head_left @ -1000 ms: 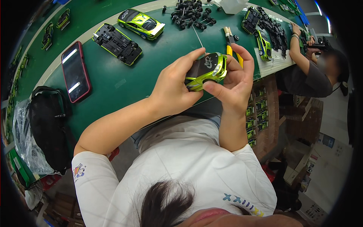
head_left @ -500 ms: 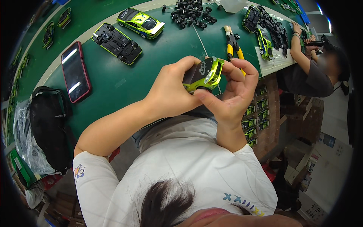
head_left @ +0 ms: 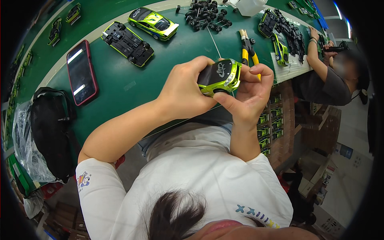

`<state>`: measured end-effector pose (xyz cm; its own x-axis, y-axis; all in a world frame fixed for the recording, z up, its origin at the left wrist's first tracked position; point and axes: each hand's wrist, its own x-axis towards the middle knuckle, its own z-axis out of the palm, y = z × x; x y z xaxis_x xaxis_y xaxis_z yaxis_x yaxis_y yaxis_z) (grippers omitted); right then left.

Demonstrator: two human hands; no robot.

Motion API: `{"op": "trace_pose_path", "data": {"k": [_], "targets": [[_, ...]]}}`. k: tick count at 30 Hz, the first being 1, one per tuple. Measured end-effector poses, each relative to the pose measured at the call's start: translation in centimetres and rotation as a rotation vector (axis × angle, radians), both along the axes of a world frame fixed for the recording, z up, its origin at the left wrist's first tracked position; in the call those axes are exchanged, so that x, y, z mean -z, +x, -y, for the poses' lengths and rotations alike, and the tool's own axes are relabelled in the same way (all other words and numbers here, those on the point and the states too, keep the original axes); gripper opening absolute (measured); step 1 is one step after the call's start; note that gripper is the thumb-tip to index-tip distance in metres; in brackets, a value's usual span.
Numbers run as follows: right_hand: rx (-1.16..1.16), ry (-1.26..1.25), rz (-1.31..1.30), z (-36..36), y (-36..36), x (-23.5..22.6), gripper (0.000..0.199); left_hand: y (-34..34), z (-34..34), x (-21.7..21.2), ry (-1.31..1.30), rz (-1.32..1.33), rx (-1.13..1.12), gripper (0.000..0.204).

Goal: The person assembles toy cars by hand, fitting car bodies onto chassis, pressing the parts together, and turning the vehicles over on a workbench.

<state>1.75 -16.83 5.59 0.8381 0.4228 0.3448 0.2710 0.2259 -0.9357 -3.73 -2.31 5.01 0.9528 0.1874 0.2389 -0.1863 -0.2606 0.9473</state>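
Observation:
A lime-green toy car (head_left: 219, 77) with a black bonnet is held above the near edge of the table, its front end tipped toward the right. My left hand (head_left: 185, 89) wraps round its rear part and hides much of the body. At the front end, the thumb of my right hand (head_left: 251, 93) presses by the front wheel, while its fingers curl behind the bumper. Just beyond my right hand lies a pair of pliers (head_left: 245, 50) with yellow-and-black handles.
On the green table (head_left: 116, 94) lie an upturned toy car (head_left: 127, 44), an upright one (head_left: 153, 23), a phone (head_left: 82, 73), a heap of wheel axles (head_left: 203, 15) and black chassis parts (head_left: 289, 34). A black bag (head_left: 52, 134) is at left. Another person (head_left: 326, 76) works at right; a tray of cars (head_left: 276, 122) sits below.
The toy car has turned slightly in my hands, so more of its bonnet and front shows. Both hands stay on it and have shifted a little to the right.

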Motion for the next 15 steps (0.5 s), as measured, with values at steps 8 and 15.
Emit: {"op": "trace_pose_path", "data": {"k": [8,15], "targets": [[0.073,-0.059,0.03,-0.6,0.3,0.8,0.075,0.2,-0.3,0.2,0.041,-0.036,-0.072,0.037],[0.037,0.009,-0.01,-0.9,0.1,1.0,0.075,0.2,0.0,0.8,0.119,0.001,-0.133,0.039]]}}
